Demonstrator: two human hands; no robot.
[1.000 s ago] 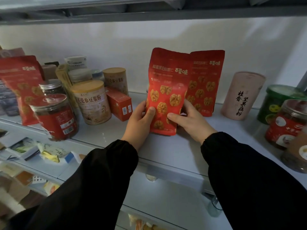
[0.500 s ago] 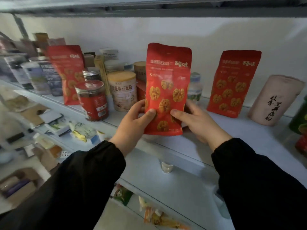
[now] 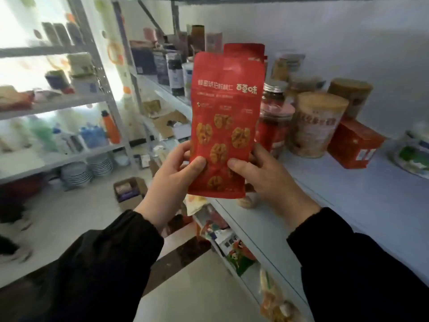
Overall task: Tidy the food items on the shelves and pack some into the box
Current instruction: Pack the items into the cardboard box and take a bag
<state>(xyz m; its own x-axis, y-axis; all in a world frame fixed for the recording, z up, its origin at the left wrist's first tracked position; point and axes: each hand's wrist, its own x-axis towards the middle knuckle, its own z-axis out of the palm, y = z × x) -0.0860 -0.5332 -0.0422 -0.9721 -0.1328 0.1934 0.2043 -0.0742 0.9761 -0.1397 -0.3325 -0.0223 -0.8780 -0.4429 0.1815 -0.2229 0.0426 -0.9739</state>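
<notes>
A red walnut pouch (image 3: pixel 226 108) stands upright in the air in front of the white shelf (image 3: pixel 348 196), off its front edge. My left hand (image 3: pixel 173 180) grips its lower left corner, thumb on the front. My right hand (image 3: pixel 267 180) grips the lower right corner the same way. Behind the pouch's top peeks a second red pouch (image 3: pixel 246 51). On the floor at lower left sits an open cardboard box (image 3: pixel 130 192) with items inside.
On the shelf to the right stand a red-labelled jar (image 3: pixel 274 126), a tan canister (image 3: pixel 315 126), a red carton (image 3: pixel 355 145) and a white-green packet (image 3: pixel 415 156). Lower shelves hold snack packets (image 3: pixel 234 252). Another rack (image 3: pixel 58 103) at left carries bottles and stacked plates.
Both hands carried the red pouch off the shelf and leftward; my view swung left, bringing the side rack, the floor and the cardboard box into sight.
</notes>
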